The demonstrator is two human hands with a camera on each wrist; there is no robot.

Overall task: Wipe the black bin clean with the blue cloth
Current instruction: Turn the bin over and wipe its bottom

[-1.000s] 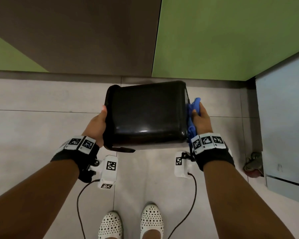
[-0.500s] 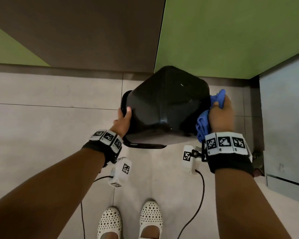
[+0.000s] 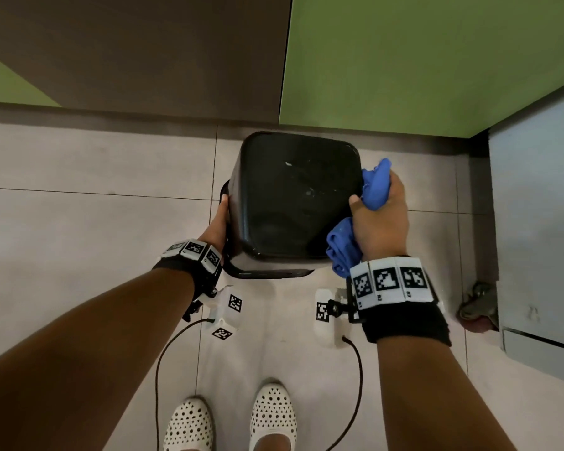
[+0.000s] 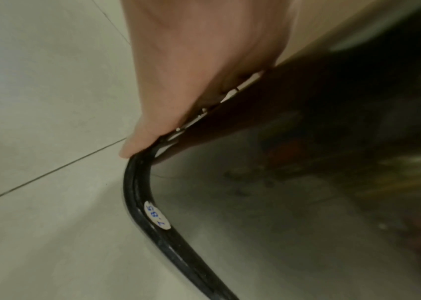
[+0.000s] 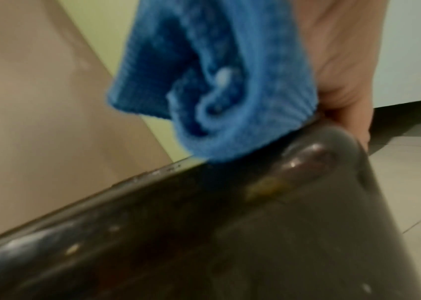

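Note:
The black bin (image 3: 293,196) is held upside down above the floor, its flat bottom facing me with a few pale specks on it. My left hand (image 3: 220,219) grips its left side by the rim (image 4: 150,213), which carries a small white price sticker (image 4: 157,215). My right hand (image 3: 380,209) holds the bunched blue cloth (image 3: 375,187) against the bin's right edge; a fold of cloth hangs below the palm. In the right wrist view the blue cloth (image 5: 217,81) sits on the bin's corner (image 5: 307,162). The fingers on the bin's far side are hidden.
Pale floor tiles (image 3: 79,239) lie under the bin. A brown and green wall (image 3: 404,60) stands just behind it. A grey cabinet (image 3: 541,222) is at the right, with a castor (image 3: 479,304) at its foot. My white shoes (image 3: 271,415) are below.
The bin has turned from lying on its side to bottom-up towards me. My right hand with the cloth has stayed at the right edge, and the left hand has slid down by the rim.

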